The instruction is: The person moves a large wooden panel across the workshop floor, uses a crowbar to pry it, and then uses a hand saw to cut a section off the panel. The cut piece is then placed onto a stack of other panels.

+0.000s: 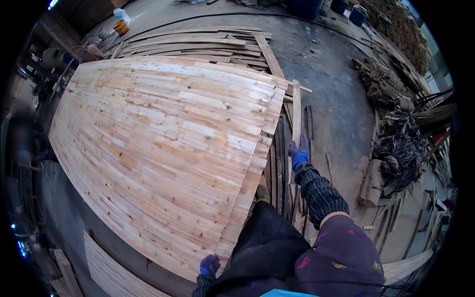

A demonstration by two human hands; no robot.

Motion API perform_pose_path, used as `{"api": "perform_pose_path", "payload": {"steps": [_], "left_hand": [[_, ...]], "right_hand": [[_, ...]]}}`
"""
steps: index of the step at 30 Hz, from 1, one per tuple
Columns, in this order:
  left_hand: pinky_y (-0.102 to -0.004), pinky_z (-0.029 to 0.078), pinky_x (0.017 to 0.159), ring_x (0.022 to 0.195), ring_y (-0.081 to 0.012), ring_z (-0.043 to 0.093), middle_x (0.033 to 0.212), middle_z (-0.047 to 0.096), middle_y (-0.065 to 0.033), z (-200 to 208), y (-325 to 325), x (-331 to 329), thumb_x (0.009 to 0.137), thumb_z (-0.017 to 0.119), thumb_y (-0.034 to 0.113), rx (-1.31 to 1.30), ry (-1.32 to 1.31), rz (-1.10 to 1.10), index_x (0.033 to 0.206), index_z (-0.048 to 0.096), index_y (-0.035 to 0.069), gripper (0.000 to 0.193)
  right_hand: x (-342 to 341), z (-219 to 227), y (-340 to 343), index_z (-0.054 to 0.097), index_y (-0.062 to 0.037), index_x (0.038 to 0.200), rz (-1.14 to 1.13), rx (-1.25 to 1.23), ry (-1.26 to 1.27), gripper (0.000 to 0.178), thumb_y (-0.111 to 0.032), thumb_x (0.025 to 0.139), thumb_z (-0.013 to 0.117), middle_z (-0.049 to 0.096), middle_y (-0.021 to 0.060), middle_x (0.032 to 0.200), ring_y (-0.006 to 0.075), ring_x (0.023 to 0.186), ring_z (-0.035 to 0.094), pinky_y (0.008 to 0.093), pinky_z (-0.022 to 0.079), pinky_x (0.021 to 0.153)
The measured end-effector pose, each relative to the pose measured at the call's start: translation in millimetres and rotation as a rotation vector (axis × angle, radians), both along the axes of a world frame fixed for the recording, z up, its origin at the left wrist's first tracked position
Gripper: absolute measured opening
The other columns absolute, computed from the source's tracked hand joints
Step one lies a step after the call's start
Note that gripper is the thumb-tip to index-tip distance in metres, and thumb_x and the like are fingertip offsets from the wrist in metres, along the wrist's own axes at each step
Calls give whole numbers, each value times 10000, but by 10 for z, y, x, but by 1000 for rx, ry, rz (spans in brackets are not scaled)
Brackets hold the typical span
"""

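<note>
My right hand (299, 156), in a blue-purple glove, is closed around the lower end of a narrow wooden strip (296, 109). The strip points away from me, just right of a large wood panel (163, 143). That panel is made of many pale, knotty strips joined side by side, and a separate-looking band (255, 161) runs along its right end. At the panel's near corner, my gloved left hand (210, 265) rests on the surface with its fingers extended. Part of that hand's underside is hidden.
Loose boards (198, 45) lie stacked beyond the panel. Dark metal bars (282, 163) run beneath its right end. Tangled dark cord (401, 148) and scrap wood are on the right; another panel (116, 270) lies lower left. Blue barrels (357, 16) stand far off.
</note>
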State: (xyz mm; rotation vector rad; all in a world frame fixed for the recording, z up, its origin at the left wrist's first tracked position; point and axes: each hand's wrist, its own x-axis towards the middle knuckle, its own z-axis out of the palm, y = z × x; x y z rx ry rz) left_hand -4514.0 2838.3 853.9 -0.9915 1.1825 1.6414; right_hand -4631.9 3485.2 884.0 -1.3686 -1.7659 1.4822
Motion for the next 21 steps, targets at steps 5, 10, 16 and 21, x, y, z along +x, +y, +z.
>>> {"api": "perform_pose_path", "payload": {"steps": [5,10,16,21], "left_hand": [[-480,427,869,1057,-356,505,1210,474,-227,66,501,-98,858,487,229,27,-25,-39,1258,361,15,471],[-440,431,875,1064,-323,511,1199,495,-199,625,1320,-548,864,489,229,-72,66,-118,1273,357,22,477],[-418,443,855,1048,-314,527,1183,512,-190,949,1730,-870,830,549,278,-36,151,-88,1271,364,17,544],[-422,436,863,1049,-320,527,1206,491,-209,1010,1426,-721,826,549,277,-102,166,-48,1277,358,32,548]], "right_hand": [[-213,-123,502,302,-64,1348,224,40,-284,617,-230,817,568,437,185,1288,283,1183,433,312,352,963],[73,-236,670,385,-56,1291,152,-48,-164,585,-224,782,620,485,176,1188,263,1060,474,313,381,868],[617,-304,443,436,-5,1173,-39,-256,-63,470,-112,768,650,576,110,841,169,585,535,302,447,472],[1102,-641,774,333,-7,1298,31,-143,-461,667,-195,749,662,543,200,1111,295,995,540,373,409,864]]}}
